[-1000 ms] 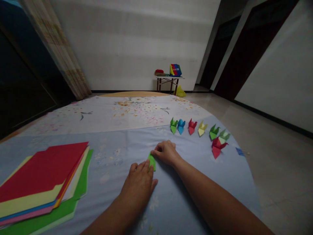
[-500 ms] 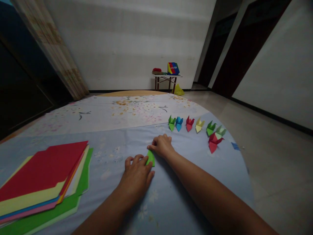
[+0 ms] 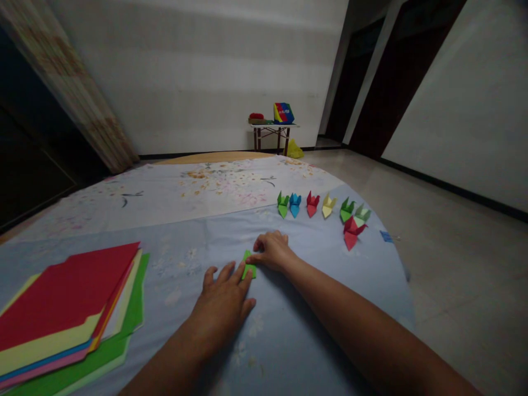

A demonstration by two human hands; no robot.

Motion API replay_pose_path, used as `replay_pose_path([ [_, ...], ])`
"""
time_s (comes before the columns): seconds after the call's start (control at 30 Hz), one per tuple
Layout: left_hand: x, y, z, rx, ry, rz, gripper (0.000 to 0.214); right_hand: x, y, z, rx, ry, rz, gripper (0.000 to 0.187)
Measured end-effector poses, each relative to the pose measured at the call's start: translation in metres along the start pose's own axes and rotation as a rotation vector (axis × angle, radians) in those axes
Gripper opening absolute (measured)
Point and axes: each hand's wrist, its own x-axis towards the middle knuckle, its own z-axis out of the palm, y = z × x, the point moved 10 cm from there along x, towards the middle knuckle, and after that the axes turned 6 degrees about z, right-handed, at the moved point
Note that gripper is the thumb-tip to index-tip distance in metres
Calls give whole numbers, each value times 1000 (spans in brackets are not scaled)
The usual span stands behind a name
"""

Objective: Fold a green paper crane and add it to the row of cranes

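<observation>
A small folded piece of green paper [image 3: 249, 269] lies on the blue flowered cloth in front of me. Spread out and palm down, my left hand [image 3: 223, 300] rests its fingertips on the paper's left and lower edge. My right hand [image 3: 272, 252] comes in from the right with curled fingers, its thumb pressed on the paper's upper right part. Fingers cover some of the paper, so its full shape is partly hidden.
Several folded paper cranes in various colours, among them a red one [image 3: 352, 233] and a blue one [image 3: 295, 204], stand at the right. To the left lies a stack of coloured paper sheets [image 3: 70, 291]. A small table [image 3: 274, 126] stands by the far wall.
My right thumb has moved down onto the green paper, which now looks narrower at its top. My left fingers have spread a little. The whole view has shifted slightly.
</observation>
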Motion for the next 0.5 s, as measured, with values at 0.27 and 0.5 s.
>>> replay_pose_path([
  [0.27, -6, 7, 2, 88, 5, -25, 45, -1, -3, 0, -43, -22, -10, 47],
  [0.5, -7, 14, 2, 70, -5, -32, 43, -2, -2, 0, -34, -16, -17, 47],
])
